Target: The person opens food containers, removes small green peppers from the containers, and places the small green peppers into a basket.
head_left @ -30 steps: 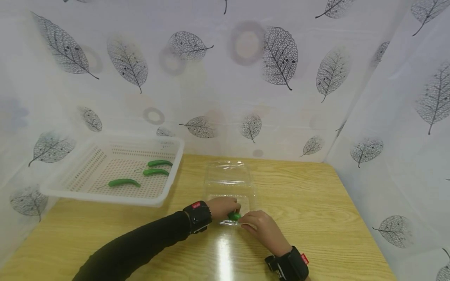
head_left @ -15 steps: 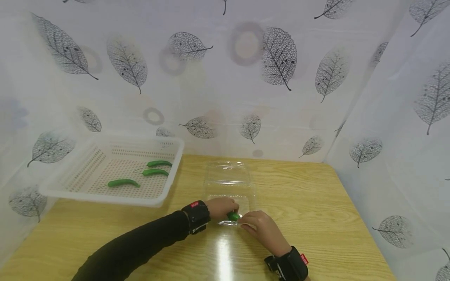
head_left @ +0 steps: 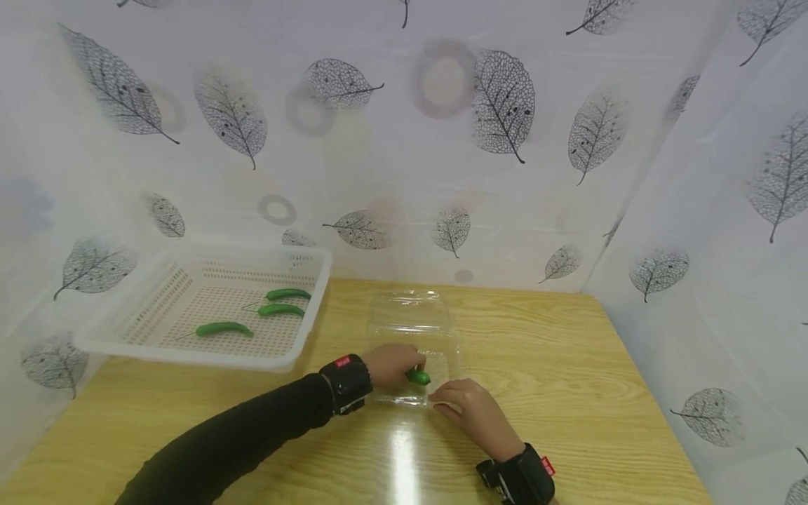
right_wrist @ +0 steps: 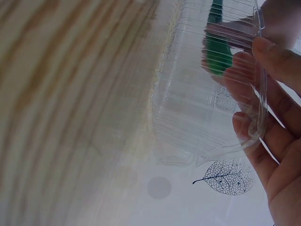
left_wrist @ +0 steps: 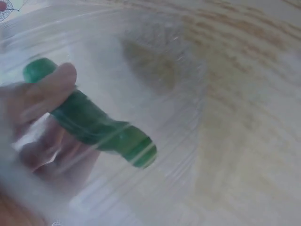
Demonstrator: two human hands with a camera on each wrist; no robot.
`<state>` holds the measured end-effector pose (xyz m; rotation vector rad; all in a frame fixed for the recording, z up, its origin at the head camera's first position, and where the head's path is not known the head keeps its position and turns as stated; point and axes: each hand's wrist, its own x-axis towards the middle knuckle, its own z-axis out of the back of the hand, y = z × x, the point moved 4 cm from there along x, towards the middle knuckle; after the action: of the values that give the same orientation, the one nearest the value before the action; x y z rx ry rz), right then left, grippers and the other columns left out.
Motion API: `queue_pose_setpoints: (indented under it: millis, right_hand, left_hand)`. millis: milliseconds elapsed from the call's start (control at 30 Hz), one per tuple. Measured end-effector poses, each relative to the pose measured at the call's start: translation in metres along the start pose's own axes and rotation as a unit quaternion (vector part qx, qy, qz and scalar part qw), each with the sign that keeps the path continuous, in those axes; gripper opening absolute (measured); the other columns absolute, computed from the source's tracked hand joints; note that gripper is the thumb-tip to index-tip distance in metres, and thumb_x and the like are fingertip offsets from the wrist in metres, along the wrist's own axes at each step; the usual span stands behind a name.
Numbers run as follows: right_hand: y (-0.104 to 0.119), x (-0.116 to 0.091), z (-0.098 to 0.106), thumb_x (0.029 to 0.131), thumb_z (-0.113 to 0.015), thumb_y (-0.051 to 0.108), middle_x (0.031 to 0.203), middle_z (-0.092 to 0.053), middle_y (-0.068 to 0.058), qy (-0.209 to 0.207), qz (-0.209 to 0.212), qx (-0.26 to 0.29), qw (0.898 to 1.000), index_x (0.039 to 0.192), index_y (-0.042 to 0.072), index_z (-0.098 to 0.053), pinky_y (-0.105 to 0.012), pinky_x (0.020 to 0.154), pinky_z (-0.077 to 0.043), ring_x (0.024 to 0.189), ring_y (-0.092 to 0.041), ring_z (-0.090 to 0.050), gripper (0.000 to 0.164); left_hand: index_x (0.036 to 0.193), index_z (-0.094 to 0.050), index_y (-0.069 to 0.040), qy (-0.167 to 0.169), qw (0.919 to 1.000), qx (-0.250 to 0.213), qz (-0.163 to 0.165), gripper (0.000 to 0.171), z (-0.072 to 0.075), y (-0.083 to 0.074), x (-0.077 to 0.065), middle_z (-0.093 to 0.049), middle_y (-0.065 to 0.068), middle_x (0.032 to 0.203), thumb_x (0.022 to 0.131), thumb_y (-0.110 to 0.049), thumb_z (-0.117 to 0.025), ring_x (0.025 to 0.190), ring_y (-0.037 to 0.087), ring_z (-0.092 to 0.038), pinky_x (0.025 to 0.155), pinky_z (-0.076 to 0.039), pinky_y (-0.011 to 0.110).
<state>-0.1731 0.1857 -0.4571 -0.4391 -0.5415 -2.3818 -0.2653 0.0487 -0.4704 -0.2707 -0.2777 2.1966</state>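
A clear plastic clamshell box [head_left: 412,324] lies on the table with its lid folded back. My left hand [head_left: 391,366] grips a green chili pepper [head_left: 419,377] over the near half of the box. In the left wrist view the thumb presses along the curved chili, which shows through the clear plastic. My right hand [head_left: 472,408] pinches the box's near right corner. The right wrist view shows that thumb on the rim [right_wrist: 262,99] and fingers behind the clear wall.
To the left stands a white perforated plastic basket [head_left: 183,356] with 3 green chilies [head_left: 224,328] lying inside. The wooden tabletop [head_left: 555,351] extends to the right of the box. A leaf-patterned white sheet [head_left: 404,154] hangs behind and along the sides.
My left hand has moved slightly away from the box's near edge and to the left, carrying the chili with it. The right hand keeps its place at the corner.
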Motion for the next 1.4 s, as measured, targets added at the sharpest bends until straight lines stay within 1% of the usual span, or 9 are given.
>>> queue_pose_setpoints:
  millis: [167, 333, 633, 833, 900, 1033, 1167, 1267, 1400]
  right_hand:
    - [0.001, 0.000, 0.000, 0.073, -0.078, 0.011, 0.087, -0.073, 0.004, 0.011, -0.007, 0.000, 1.000, 0.089, 0.014, -0.074, -0.025, 0.073, -0.054, 0.081, -0.011, -0.066, 0.017]
    - [0.001, 0.000, 0.000, 0.073, -0.078, 0.011, 0.087, -0.073, 0.004, 0.012, -0.009, -0.004, 1.000, 0.089, 0.014, -0.074, -0.025, 0.073, -0.054, 0.081, -0.011, -0.066, 0.017]
    - [0.002, 0.000, -0.001, 0.072, -0.078, 0.010, 0.086, -0.072, 0.003, 0.009, -0.005, 0.002, 1.000, 0.089, 0.014, -0.074, -0.025, 0.072, -0.054, 0.081, -0.012, -0.066, 0.017]
    - [0.001, 0.000, -0.001, 0.072, -0.078, 0.011, 0.086, -0.072, 0.003, 0.004, -0.002, 0.000, 1.000, 0.088, 0.014, -0.074, -0.025, 0.072, -0.054, 0.080, -0.012, -0.066, 0.017]
    - [0.001, 0.000, -0.002, 0.072, -0.078, 0.010, 0.086, -0.072, 0.003, 0.002, -0.002, -0.001, 1.000, 0.088, 0.014, -0.074, -0.025, 0.072, -0.054, 0.080, -0.012, -0.066, 0.017]
    - [0.001, -0.001, -0.002, 0.071, -0.078, 0.010, 0.086, -0.072, 0.003, -0.002, -0.002, -0.002, 1.000, 0.088, 0.014, -0.074, -0.025, 0.071, -0.054, 0.079, -0.012, -0.066, 0.017]
    - [0.001, -0.001, -0.001, 0.071, -0.078, 0.010, 0.086, -0.072, 0.002, -0.008, 0.004, -0.001, 1.000, 0.088, 0.013, -0.074, -0.024, 0.071, -0.054, 0.079, -0.012, -0.066, 0.018]
    - [0.001, -0.001, 0.000, 0.071, -0.078, 0.010, 0.086, -0.072, 0.002, -0.011, 0.006, 0.000, 1.000, 0.088, 0.013, -0.074, -0.024, 0.071, -0.054, 0.079, -0.013, -0.066, 0.018]
    - [0.001, -0.001, -0.001, 0.071, -0.078, 0.009, 0.086, -0.072, 0.002, -0.010, 0.006, 0.002, 1.000, 0.088, 0.012, -0.074, -0.024, 0.071, -0.054, 0.079, -0.012, -0.066, 0.018]
  left_hand:
    - [0.091, -0.063, -0.015, -0.025, 0.9992, 0.022, -0.020, 0.021, 0.018, -0.006, -0.005, -0.062, -0.001, 0.089, 0.075, -0.006, -0.074, 0.080, 0.010, -0.058, 0.071, -0.047, 0.017]
    - [0.093, -0.061, -0.015, -0.025, 0.9992, 0.025, -0.018, 0.023, 0.035, -0.012, -0.008, -0.063, -0.001, 0.094, 0.075, -0.010, -0.075, 0.087, 0.013, -0.060, 0.078, -0.049, 0.021]
    - [0.094, -0.062, -0.013, -0.024, 0.9990, 0.013, -0.036, 0.022, 0.066, -0.015, -0.018, -0.063, 0.002, 0.095, 0.076, -0.009, -0.074, 0.089, 0.015, -0.060, 0.079, -0.051, 0.026]
    - [0.092, -0.061, -0.011, -0.048, 0.9979, 0.008, -0.042, 0.020, 0.095, -0.009, -0.029, -0.065, 0.003, 0.094, 0.076, -0.009, -0.074, 0.088, 0.016, -0.061, 0.080, -0.051, 0.028]
    - [0.092, -0.061, -0.011, -0.055, 0.9977, 0.008, -0.040, 0.020, 0.107, -0.006, -0.034, -0.065, 0.004, 0.095, 0.076, -0.009, -0.073, 0.089, 0.017, -0.061, 0.081, -0.051, 0.029]
    - [0.094, -0.061, -0.009, -0.059, 0.9982, -0.011, -0.008, 0.019, 0.131, 0.006, -0.043, -0.065, 0.006, 0.098, 0.078, -0.006, -0.071, 0.092, 0.020, -0.062, 0.085, -0.052, 0.032]
    - [0.096, -0.062, -0.008, -0.070, 0.9973, -0.012, 0.017, 0.019, 0.149, 0.022, -0.051, -0.064, 0.007, 0.100, 0.079, -0.005, -0.069, 0.094, 0.022, -0.062, 0.087, -0.052, 0.035]
    - [0.096, -0.063, -0.007, -0.078, 0.9965, -0.002, 0.029, 0.018, 0.157, 0.032, -0.057, -0.065, 0.008, 0.099, 0.079, -0.005, -0.070, 0.094, 0.022, -0.062, 0.087, -0.052, 0.037]
    - [0.096, -0.063, -0.007, -0.075, 0.9958, -0.005, 0.052, 0.018, 0.162, 0.041, -0.066, -0.064, 0.009, 0.099, 0.080, -0.005, -0.070, 0.095, 0.024, -0.062, 0.088, -0.052, 0.038]
